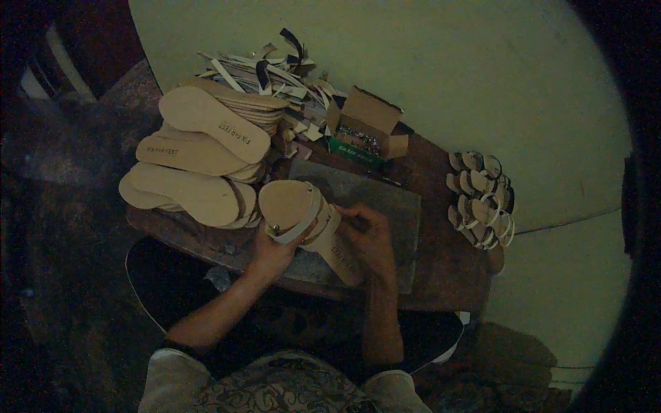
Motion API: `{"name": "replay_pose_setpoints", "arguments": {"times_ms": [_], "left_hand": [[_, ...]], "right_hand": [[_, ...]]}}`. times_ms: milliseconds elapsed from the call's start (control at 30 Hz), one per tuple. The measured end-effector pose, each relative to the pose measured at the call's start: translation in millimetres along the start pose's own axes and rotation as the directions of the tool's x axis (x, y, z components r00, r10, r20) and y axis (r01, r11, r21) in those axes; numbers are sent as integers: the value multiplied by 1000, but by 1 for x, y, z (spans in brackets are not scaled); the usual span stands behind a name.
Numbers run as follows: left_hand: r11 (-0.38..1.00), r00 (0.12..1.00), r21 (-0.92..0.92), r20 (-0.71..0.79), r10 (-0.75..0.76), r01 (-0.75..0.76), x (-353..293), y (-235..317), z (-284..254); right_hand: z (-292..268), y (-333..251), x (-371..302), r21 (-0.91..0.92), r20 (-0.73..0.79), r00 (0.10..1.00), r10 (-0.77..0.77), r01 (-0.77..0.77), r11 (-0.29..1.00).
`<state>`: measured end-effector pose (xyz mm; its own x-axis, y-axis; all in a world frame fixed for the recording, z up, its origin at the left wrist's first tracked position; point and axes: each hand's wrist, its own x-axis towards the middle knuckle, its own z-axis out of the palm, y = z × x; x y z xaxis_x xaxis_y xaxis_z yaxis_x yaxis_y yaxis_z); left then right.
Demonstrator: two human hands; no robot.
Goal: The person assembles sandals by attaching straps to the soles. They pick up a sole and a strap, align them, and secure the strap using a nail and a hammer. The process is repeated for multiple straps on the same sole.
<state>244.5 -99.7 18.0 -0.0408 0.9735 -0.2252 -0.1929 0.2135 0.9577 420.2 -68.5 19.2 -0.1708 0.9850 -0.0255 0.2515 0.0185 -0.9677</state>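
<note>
Left hand [270, 249] grips the tan sandal sole [303, 220] from below; right hand [368, 234] clasps its other edge, over the grey mat [392, 206].

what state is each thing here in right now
sandal sole: held up in both hands, pale strap looped across it
left hand: gripping the sole from below
right hand: gripping the sole's right side
cardboard box: open, flaps up, small metal bits inside
stack of soles: piled flat, overlapping
strap pile: loose, jumbled
finished sandals: strapped, stacked in a row
</note>
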Motion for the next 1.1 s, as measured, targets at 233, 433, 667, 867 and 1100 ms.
{"name": "replay_pose_setpoints", "arguments": {"times_ms": [233,433,667,867,1100], "left_hand": [[999,1000,24,23,22,-22,1,-4,-2],[1000,1000,3,-2,16,-16,3,-14,-3],[995,999,-97,41,20,-16,2,-10,-2],[998,999,-43,25,37,-36,3,-14,-2],[1000,1000,10,11,17,-17,3,-16,-4]], "right_hand": [[6,-14,-3,89,-49,998,29,-25,996],[7,-20,-4,14,-65,997,44,-43,999],[8,-13,-3,27,-70,997,18,-16,1000],[5,-3,-3,-8,-67,998,1,-2,1000],[10,-5,-1,34,-88,995,42,-39,999]]}}
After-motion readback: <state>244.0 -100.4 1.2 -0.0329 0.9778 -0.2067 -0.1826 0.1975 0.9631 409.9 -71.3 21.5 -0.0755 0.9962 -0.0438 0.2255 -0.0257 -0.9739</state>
